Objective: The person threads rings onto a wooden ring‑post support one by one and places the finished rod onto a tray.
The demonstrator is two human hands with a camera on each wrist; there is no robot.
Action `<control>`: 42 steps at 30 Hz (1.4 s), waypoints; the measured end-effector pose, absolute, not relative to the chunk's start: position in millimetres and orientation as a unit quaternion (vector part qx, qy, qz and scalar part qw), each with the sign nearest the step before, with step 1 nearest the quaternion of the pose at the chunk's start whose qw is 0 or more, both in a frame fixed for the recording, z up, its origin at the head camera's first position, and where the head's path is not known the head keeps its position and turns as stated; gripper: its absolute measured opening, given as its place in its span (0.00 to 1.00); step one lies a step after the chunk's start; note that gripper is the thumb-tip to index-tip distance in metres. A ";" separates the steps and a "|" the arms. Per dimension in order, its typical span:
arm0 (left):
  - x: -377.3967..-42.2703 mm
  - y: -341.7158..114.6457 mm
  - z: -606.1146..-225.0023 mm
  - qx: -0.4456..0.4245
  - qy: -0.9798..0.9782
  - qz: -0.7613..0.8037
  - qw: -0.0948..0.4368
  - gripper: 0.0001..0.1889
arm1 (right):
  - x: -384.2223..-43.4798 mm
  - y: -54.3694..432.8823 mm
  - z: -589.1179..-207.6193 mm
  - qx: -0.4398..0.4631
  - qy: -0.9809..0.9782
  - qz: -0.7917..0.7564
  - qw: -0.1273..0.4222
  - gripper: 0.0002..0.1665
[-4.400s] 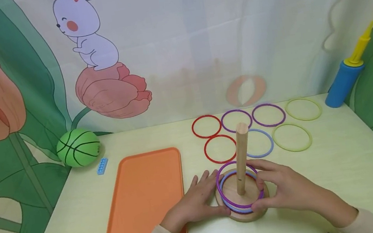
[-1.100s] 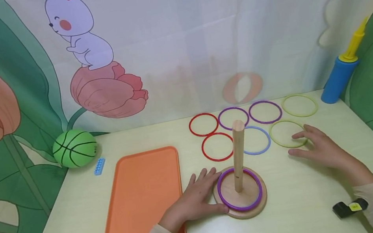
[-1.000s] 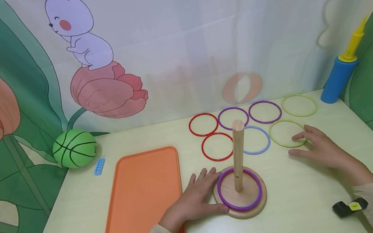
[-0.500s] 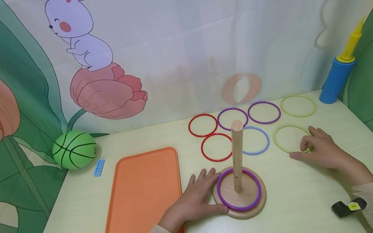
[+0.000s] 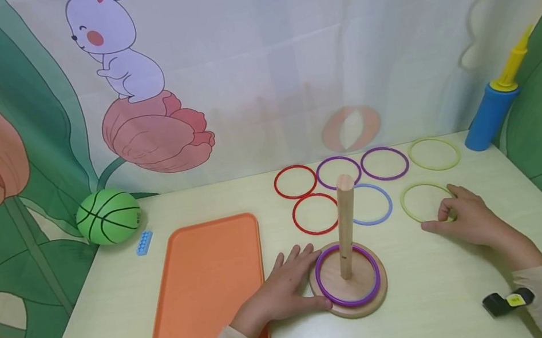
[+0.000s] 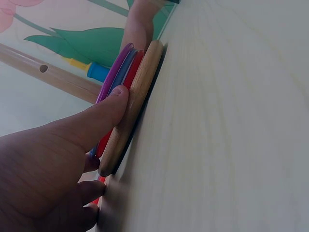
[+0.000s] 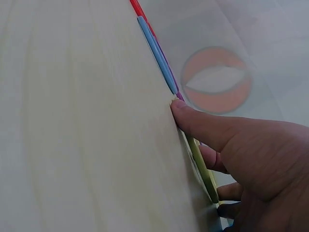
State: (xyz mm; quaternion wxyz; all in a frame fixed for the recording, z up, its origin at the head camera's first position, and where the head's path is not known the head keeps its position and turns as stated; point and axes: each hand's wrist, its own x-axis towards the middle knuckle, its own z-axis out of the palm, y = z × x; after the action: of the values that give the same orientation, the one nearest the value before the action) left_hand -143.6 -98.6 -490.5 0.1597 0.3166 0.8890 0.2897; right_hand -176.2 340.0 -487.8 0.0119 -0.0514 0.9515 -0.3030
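A wooden peg stand, with an upright post (image 5: 346, 228) on a round base (image 5: 361, 312), stands near the front of the table. A purple ring (image 5: 352, 302) lies uppermost around the post; the left wrist view shows a blue ring (image 6: 123, 67) and a red ring (image 6: 133, 70) beneath it. My left hand (image 5: 288, 293) touches the base's left side, fingers spread and thumb against the rim. To the right, my right hand (image 5: 465, 215) pinches the near edge of a yellow-green ring (image 5: 403, 205) between thumb and curled index finger, low over the table.
Behind the stand lie red rings (image 5: 319, 234), purple rings (image 5: 387, 179), a light blue ring (image 5: 391, 202) and another yellow-green ring (image 5: 436, 170). An orange tray (image 5: 205, 293), green ball (image 5: 108, 216) and blue toy brick (image 5: 144, 243) are left. A blue-yellow pump (image 5: 492, 115) stands back right.
The purple ring came down onto the stand's base, and my right hand let it go. That hand moved right, pinched the nearer yellow-green ring and drew it slightly rightward. My left hand stayed.
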 end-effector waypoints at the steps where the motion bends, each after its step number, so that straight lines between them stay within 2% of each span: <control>1: -143.6 -98.7 -490.5 0.317 0.889 0.290 0.160 0.53 | -175.9 339.8 -487.5 -0.050 0.951 -0.306 0.011 0.26; 42: -143.5 -97.6 -489.8 0.314 0.890 0.288 0.163 0.53 | -178.6 335.8 -468.6 -0.020 0.941 -0.337 -0.011 0.30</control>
State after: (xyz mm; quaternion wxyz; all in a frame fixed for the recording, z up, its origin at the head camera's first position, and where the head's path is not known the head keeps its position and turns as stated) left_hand -143.5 -97.6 -489.8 0.1629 0.3141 0.8899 0.2880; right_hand -178.6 335.8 -468.6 -0.0106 -0.0203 0.9412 -0.3372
